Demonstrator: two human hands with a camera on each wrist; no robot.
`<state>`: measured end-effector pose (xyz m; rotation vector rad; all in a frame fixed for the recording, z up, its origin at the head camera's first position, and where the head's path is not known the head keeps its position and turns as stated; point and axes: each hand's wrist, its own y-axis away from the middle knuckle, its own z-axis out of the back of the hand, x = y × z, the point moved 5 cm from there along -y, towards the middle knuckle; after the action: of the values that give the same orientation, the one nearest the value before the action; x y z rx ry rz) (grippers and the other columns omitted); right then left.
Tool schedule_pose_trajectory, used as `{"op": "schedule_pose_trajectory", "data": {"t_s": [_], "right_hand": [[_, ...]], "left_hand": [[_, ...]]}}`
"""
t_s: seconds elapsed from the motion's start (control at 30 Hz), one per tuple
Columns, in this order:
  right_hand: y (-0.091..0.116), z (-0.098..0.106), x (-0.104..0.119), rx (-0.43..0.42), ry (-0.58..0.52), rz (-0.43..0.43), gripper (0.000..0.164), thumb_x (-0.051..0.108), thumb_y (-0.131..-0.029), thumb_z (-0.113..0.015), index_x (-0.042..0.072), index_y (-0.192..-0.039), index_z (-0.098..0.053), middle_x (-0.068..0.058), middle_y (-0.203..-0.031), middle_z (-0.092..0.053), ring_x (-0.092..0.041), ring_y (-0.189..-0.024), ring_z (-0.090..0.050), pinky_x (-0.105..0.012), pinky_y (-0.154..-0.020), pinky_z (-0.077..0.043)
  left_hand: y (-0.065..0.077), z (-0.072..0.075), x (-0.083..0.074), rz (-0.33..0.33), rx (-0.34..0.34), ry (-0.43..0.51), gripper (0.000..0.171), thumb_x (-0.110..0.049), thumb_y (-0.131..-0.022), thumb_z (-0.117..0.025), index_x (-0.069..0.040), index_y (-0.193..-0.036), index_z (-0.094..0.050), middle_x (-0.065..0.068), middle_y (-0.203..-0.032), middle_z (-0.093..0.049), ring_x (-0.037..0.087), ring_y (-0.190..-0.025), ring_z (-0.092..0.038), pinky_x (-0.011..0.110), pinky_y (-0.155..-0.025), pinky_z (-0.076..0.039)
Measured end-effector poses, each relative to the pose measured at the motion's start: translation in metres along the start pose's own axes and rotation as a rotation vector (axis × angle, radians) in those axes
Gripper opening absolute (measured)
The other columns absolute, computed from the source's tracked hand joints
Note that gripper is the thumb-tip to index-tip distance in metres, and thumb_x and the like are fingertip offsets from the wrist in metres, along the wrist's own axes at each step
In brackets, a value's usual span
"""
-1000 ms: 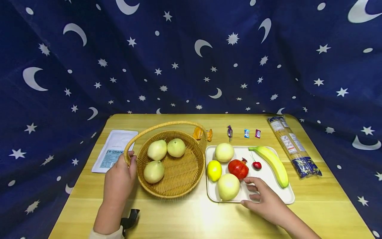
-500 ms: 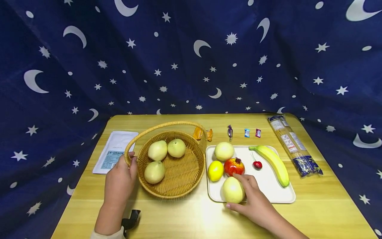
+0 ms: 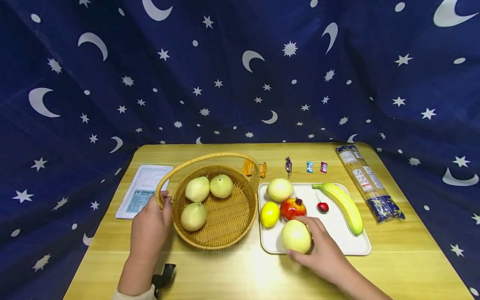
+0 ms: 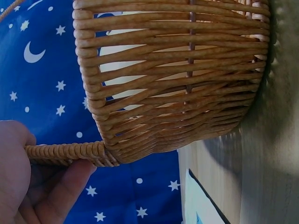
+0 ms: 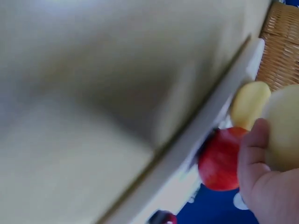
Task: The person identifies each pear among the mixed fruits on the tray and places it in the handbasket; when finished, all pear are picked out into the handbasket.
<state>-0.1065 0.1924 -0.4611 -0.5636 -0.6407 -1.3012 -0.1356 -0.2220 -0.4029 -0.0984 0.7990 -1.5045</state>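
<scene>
My left hand (image 3: 151,223) grips the wicker basket's (image 3: 228,223) handle (image 4: 70,153) near its left base. Inside the basket lie three pale green pears (image 3: 193,216), grouped toward the left and back. Over the white tray's (image 3: 348,248) front part, my right hand (image 3: 324,252) holds another round pale pear (image 3: 296,236) between thumb and fingers. Beside that pear are a red pomegranate (image 3: 292,208) and a yellow lemon (image 3: 269,214). One more pale pear (image 3: 280,189) sits at the tray's back left. In the right wrist view, the fingers curl round the held pear (image 5: 286,128).
A banana (image 3: 343,206) and a cherry (image 3: 322,207) lie on the tray's right half. Behind are wrapped candies (image 3: 288,166). A noodle packet (image 3: 369,183) lies at right, a white coffee pouch (image 3: 144,189) at left. A starry cloth (image 3: 240,75) hangs behind the table.
My right hand has moved left from beside the pomegranate and taken hold of the front pear, which has shifted right. The pomegranate has rolled slightly left. My left hand stays on the handle.
</scene>
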Motion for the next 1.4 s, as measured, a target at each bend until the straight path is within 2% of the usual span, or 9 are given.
{"op": "schedule_pose_trajectory", "data": {"t_s": [0.17,0.27,0.4,0.53,0.63,0.8,1.07,1.2,1.4], "right_hand": [[-0.005,0.008,0.021,0.035,-0.178,0.098,0.083,0.026,-0.072,-0.087,0.021,-0.139,-0.039,0.000,-0.127,-0.051,-0.017,-0.103,-0.058,-0.034,-0.081,-0.049],[-0.010,0.010,0.041,0.089,-0.311,0.196,0.084,0.016,-0.074,-0.085,0.022,-0.142,-0.036,-0.002,-0.135,-0.046,-0.019,-0.113,-0.054,-0.029,-0.087,-0.047],[-0.020,0.005,0.071,0.200,-0.423,0.267,0.085,0.018,-0.076,-0.084,0.025,-0.145,-0.034,-0.001,-0.142,-0.041,-0.021,-0.123,-0.049,-0.030,-0.094,-0.044],[-0.033,-0.009,0.099,0.296,-0.420,0.272,0.085,0.029,-0.075,-0.085,0.030,-0.144,-0.035,0.003,-0.139,-0.043,-0.020,-0.117,-0.053,-0.037,-0.093,-0.046],[-0.047,-0.022,0.115,0.341,-0.427,0.245,0.085,0.035,-0.072,-0.086,0.033,-0.142,-0.036,0.003,-0.136,-0.046,-0.019,-0.114,-0.055,-0.039,-0.091,-0.048],[-0.076,-0.047,0.130,0.401,-0.602,0.136,0.086,0.020,-0.072,-0.087,0.028,-0.141,-0.036,-0.011,-0.133,-0.046,-0.026,-0.109,-0.059,-0.038,-0.085,-0.052],[-0.109,-0.079,0.134,0.360,-0.690,-0.016,0.088,0.016,-0.073,-0.086,0.018,-0.144,-0.034,-0.013,-0.134,-0.044,-0.029,-0.107,-0.060,-0.039,-0.083,-0.052],[-0.118,-0.090,0.136,0.357,-0.675,-0.042,0.088,0.017,-0.071,-0.087,0.015,-0.142,-0.035,-0.013,-0.135,-0.042,-0.027,-0.103,-0.060,-0.039,-0.084,-0.051],[-0.127,-0.103,0.133,0.403,-0.523,-0.090,0.091,0.028,-0.066,-0.090,0.012,-0.138,-0.037,-0.014,-0.121,-0.049,-0.026,-0.099,-0.059,-0.039,-0.085,-0.049]], "left_hand": [[0.002,0.001,0.002,-0.004,-0.012,-0.007,0.023,-0.018,-0.096,-0.059,-0.002,-0.112,-0.060,0.018,-0.073,-0.066,0.035,-0.050,-0.057,0.049,-0.042,-0.040],[0.003,0.001,0.003,-0.007,-0.009,-0.012,0.023,-0.019,-0.096,-0.059,-0.002,-0.112,-0.060,0.018,-0.072,-0.065,0.035,-0.049,-0.057,0.049,-0.042,-0.039],[0.004,0.000,0.004,-0.002,-0.001,-0.016,0.023,-0.020,-0.097,-0.058,-0.002,-0.112,-0.059,0.018,-0.073,-0.066,0.034,-0.049,-0.057,0.049,-0.042,-0.039],[0.005,0.000,0.004,0.012,0.009,-0.013,0.023,-0.020,-0.097,-0.058,-0.002,-0.112,-0.060,0.018,-0.074,-0.066,0.034,-0.050,-0.057,0.049,-0.042,-0.040],[0.006,0.000,0.004,0.020,0.013,-0.004,0.023,-0.019,-0.097,-0.058,-0.001,-0.112,-0.060,0.019,-0.075,-0.066,0.036,-0.051,-0.058,0.050,-0.043,-0.040],[0.006,-0.001,0.004,0.009,0.011,-0.006,0.023,-0.019,-0.096,-0.059,-0.002,-0.112,-0.060,0.018,-0.072,-0.065,0.034,-0.049,-0.057,0.048,-0.042,-0.039],[0.003,-0.004,0.003,-0.009,0.006,-0.007,0.024,-0.019,-0.096,-0.059,-0.001,-0.112,-0.060,0.019,-0.073,-0.065,0.034,-0.050,-0.057,0.049,-0.043,-0.040],[0.001,-0.003,0.002,0.000,0.008,-0.005,0.025,-0.020,-0.096,-0.059,-0.001,-0.112,-0.060,0.019,-0.073,-0.065,0.036,-0.051,-0.058,0.050,-0.044,-0.040],[-0.001,-0.002,0.004,0.000,0.000,-0.008,0.025,-0.020,-0.096,-0.059,-0.001,-0.112,-0.060,0.019,-0.072,-0.065,0.037,-0.051,-0.058,0.050,-0.043,-0.040]]}}
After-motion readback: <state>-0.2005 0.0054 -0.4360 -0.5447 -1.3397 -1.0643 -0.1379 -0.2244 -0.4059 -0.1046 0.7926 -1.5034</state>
